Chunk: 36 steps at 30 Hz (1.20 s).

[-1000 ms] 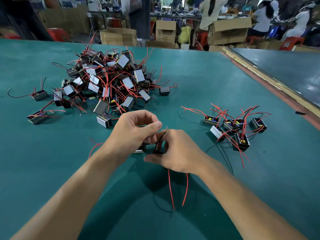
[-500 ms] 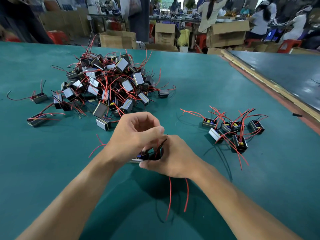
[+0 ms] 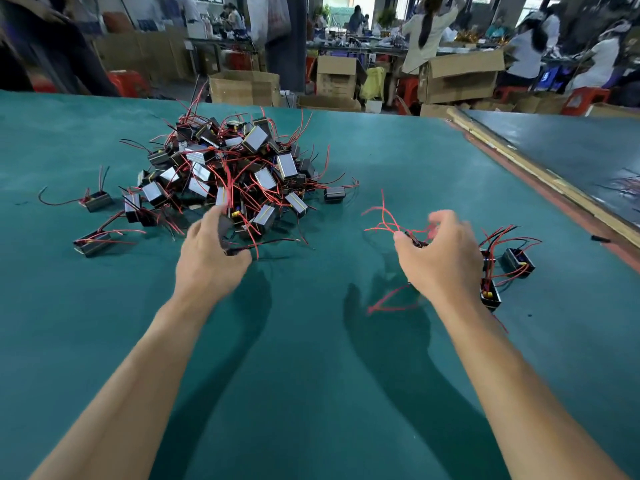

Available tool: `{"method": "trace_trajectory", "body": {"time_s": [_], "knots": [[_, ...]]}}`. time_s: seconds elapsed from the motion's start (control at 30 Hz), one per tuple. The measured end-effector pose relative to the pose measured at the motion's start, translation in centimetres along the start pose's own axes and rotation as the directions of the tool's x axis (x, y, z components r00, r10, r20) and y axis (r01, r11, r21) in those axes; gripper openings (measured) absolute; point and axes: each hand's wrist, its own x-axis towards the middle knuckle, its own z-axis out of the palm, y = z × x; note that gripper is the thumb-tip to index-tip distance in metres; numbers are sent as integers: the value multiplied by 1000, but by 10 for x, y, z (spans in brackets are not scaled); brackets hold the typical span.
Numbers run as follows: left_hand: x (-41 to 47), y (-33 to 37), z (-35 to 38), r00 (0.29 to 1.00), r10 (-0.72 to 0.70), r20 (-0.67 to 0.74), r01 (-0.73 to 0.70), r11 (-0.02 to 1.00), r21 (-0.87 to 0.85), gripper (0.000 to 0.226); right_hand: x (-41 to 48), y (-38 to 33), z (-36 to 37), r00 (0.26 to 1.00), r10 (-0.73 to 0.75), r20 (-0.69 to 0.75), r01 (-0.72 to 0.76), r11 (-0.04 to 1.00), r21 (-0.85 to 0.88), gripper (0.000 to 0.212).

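Bench stock, listed from 9 o'clock round to 3 o'clock on the green table (image 3: 311,375). Item 1: 2 loose units (image 3: 98,200), lying apart from the main stock at 9 o'clock, probably slid off it. Item 2: heap (image 3: 235,168) of small black boxed units with red and black leads, at 11 o'clock; judged to be the unworked supply, dumped within easy reach. Item 3: left hand (image 3: 207,258), at the heap's 6 o'clock edge, fingers and thumb curled onto a next unit (image 3: 231,251) whose leads trail toward 3 o'clock, apparently drawing it free of the tangle. Item 4: right hand (image 3: 440,258), well apart from the left, thumb and blurred fingers pinching a held unit (image 3: 415,241); its red leads splay toward 10 o'clock, clear of the grip. Item 5: small cluster (image 3: 517,262) of units resting open side up, just beside the right hand at 3 o'clock; judged the finished lot, kept separate so that worked pieces do not mix with the heap. The held unit looks bound for it. Item 6: edge strip (image 3: 540,174), running along the table's border at 2 o'clock.
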Motion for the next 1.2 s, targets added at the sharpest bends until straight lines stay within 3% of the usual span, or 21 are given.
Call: {"method": "trace_trajectory", "body": {"time_s": [0.13,0.23,0.33,0.43,0.5,0.57,0.83,1.03,1.1,1.2], "knots": [[2,-3,0,996,79,-41,-76,994,78,43,-12,-13,-3,963,-213,-165,245,947,208,38],[0,-4,3,995,102,-3,-101,984,144,43,-26,-27,-3,924,-317,-215,378,848,371,32],[-3,-1,4,990,143,-18,-138,977,163,43,-38,-36,-4,899,-389,-200,436,754,491,39],[-5,3,5,981,187,-48,-178,972,156,43,-50,-41,1,876,-473,90,351,755,554,65],[-5,4,5,978,200,-50,-190,969,158,44,-57,-38,8,799,-475,369,271,832,485,82],[-4,5,5,978,205,-45,-197,969,147,47,-58,-33,16,747,-442,497,250,879,406,86],[-7,1,3,993,122,5,-120,971,206,60,-33,-14,23,798,-233,556,88,957,275,72],[-5,-1,1,996,86,-35,-75,966,247,60,-12,-4,20,885,-70,460,-47,970,238,62],[-3,-4,1,997,79,-23,-70,958,277,58,-13,-5,19,892,-76,445,-44,966,253,60],[-1,-5,1,997,81,-16,-73,948,311,53,-26,-14,14,887,-198,417,38,932,360,58]]}}
